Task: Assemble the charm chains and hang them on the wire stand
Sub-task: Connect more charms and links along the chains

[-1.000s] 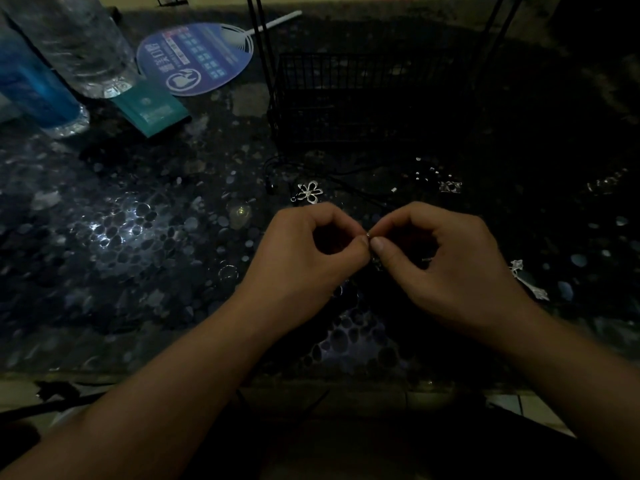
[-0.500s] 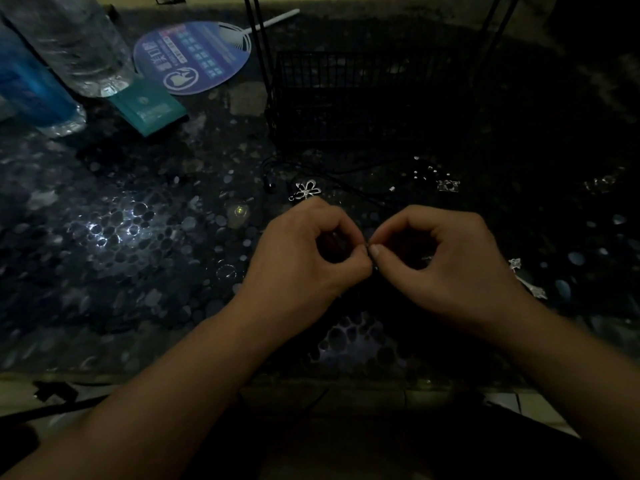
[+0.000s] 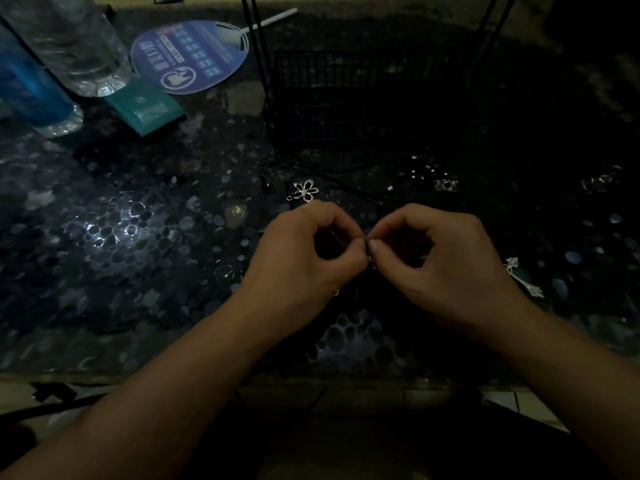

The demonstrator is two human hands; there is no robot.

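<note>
A tiny metal piece (image 3: 370, 258), probably a link of a charm chain though the dim light makes it hard to tell, is pinched between the thumb and forefinger of the left hand (image 3: 304, 258) and those of the right hand (image 3: 446, 261), whose fingertips meet above the dark pebble-patterned table (image 3: 121, 254). Just beyond the grip, a silver flower charm (image 3: 306, 190) is laid flat. Further charms (image 3: 523, 277) are scattered to the right of the grip. Well beyond the grip, the black wire stand (image 3: 360, 95) is set upright, its basket too dark for any contents to be seen. Far to the left beyond the grip, a clear bottle (image 3: 74, 46) and a blue bottle (image 3: 31, 88) are stood, beside a teal packet (image 3: 145, 107) and a blue fan (image 3: 190, 55).
</note>
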